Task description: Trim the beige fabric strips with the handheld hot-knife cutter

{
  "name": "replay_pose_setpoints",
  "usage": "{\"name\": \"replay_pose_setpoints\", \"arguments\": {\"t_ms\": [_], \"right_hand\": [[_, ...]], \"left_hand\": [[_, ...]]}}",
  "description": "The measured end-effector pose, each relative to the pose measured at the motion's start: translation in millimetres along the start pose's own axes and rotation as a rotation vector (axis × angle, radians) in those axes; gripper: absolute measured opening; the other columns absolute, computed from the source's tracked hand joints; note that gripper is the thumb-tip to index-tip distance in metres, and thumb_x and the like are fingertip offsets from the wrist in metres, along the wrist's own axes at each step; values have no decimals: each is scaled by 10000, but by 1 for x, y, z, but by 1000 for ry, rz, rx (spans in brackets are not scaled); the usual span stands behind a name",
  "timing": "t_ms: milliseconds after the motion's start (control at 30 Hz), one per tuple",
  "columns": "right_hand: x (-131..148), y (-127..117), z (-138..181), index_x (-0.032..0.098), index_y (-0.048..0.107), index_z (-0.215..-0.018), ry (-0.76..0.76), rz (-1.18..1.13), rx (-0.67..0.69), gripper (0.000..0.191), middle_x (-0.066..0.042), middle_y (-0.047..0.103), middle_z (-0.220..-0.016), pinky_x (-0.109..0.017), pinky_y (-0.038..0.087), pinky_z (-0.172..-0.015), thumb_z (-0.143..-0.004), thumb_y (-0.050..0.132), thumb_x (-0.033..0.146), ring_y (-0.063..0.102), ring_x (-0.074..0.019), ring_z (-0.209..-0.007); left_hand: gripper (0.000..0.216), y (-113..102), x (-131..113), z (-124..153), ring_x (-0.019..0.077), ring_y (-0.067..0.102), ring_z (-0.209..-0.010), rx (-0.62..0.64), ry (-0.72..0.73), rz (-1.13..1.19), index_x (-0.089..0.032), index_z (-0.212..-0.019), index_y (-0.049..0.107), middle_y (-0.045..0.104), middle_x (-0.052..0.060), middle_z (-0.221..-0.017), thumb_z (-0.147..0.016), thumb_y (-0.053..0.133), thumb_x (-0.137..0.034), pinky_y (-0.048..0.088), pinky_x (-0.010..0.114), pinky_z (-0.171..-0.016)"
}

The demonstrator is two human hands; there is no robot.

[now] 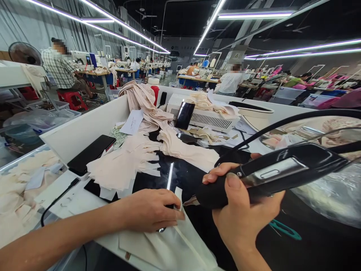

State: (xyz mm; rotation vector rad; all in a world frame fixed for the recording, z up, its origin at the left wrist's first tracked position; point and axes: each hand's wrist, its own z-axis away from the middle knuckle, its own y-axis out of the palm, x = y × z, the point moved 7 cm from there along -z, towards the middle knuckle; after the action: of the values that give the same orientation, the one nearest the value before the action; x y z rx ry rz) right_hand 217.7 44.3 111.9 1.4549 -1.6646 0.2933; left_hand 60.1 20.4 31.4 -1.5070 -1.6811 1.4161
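My left hand (150,210) is closed at the edge of a cream fabric piece (194,244), its fingertips pinching or pressing the cloth against the glossy black work surface (169,184). A small dark gap shows beneath the fingers; what is there I cannot make out. My right hand (242,214) wraps round a black corded hand-held tool (282,169) with a silver plate on its side. The tool's rounded front points left, above the surface and close to the fabric, and its working face is hidden. Stacked pale fabric pieces (124,162) lie beyond my left hand.
A black phone (91,154) lies at the left, and another phone (184,115) leans on a white vented box (203,116). Thick black cables (282,120) arch at the right. A teal needle-like loop (286,229) lies right. White walls (84,124) border the workstation; people sit at tables beyond.
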Motion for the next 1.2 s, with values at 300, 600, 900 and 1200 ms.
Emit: {"name": "replay_pose_setpoints", "arguments": {"t_ms": [300, 600, 900, 1200], "right_hand": [[-1, 0, 1, 274, 541, -1087, -5, 24, 59, 386, 82, 685, -771, -310, 564, -590, -871, 846, 367, 627, -136, -577], [14, -32, -15, 273, 541, -1097, -3, 268, 39, 476, 44, 715, -870, -352, 587, -726, -816, 870, 473, 687, -172, -690], [46, -105, -7, 303, 606, -1312, -339, 447, -305, 559, -57, 658, -1180, -503, 506, -1072, -841, 833, 500, 660, -275, -1093], [-53, -65, 27, 238, 783, -987, 422, 287, 382, 557, -73, 748, -882, -330, 600, -755, -859, 671, 768, 711, -248, -829]], "left_hand": [[256, -2, 6, 5, 231, 678, -1147, -12, -55, 78, -184, -1282, 702, 695, 107, -1252, -1112, 522, -247, 553, 321, -1037], [214, -6, 18, -10, 215, 691, -1010, -5, -145, -53, -169, -1230, 713, 737, 76, -1129, -1115, 543, -229, 564, 321, -915], [152, 3, 20, -20, 181, 660, -844, 154, -140, -383, -171, -1013, 712, 706, 38, -971, -999, 631, -44, 517, 288, -747], [161, -33, -19, -46, 163, 674, -847, -35, -6, -241, -204, -988, 753, 741, 34, -990, -1019, 623, -114, 507, 254, -785]]}}
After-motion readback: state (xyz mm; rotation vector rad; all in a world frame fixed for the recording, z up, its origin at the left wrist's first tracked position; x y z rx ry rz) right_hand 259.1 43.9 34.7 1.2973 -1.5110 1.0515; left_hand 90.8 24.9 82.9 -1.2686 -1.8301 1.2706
